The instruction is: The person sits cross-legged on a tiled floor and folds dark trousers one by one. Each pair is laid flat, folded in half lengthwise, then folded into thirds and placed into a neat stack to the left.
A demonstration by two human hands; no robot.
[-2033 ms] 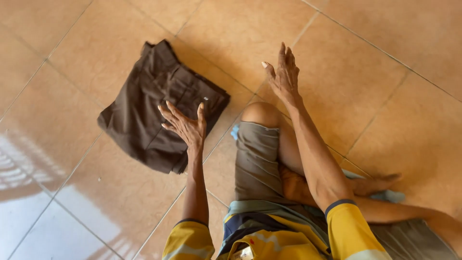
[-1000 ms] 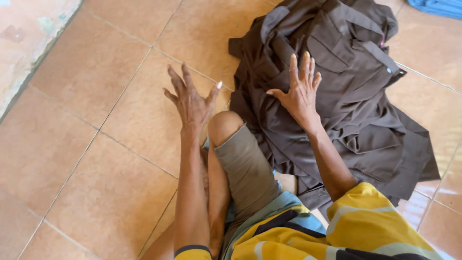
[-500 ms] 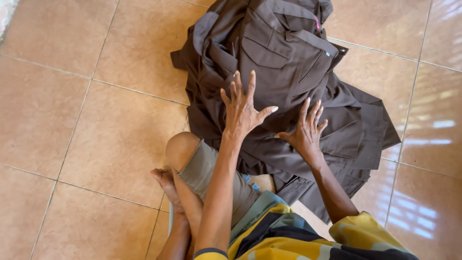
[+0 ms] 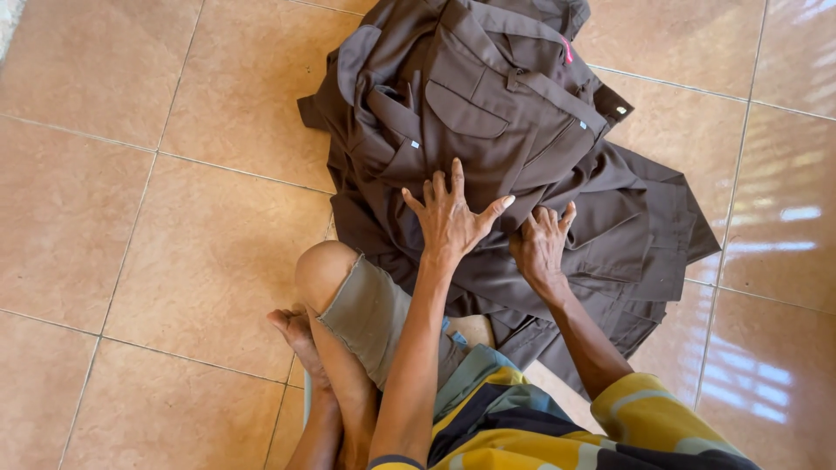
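Note:
A heap of dark brown uniform clothes point(image 4: 514, 113) lies on the tiled floor in front of me, with pockets, flaps and shoulder straps showing. My left hand point(image 4: 450, 218) hovers over or rests on the near part of the heap with its fingers spread wide. Just to its right, my right hand point(image 4: 542, 242) presses on the brown cloth with fingers slightly curled. Neither hand grips anything. I sit on the floor with my left knee point(image 4: 324, 270) bent up beside the heap.
Glossy orange-tan floor tiles point(image 4: 174, 226) surround the heap, with bright reflections at the right. My bare foot point(image 4: 294, 335) is tucked under my leg at lower left. My yellow and dark striped shirt point(image 4: 557, 426) fills the bottom edge.
My view swung from a small folded brown garment to this large heap. Both hands moved forward onto the heap; the right hand has settled lower on the cloth.

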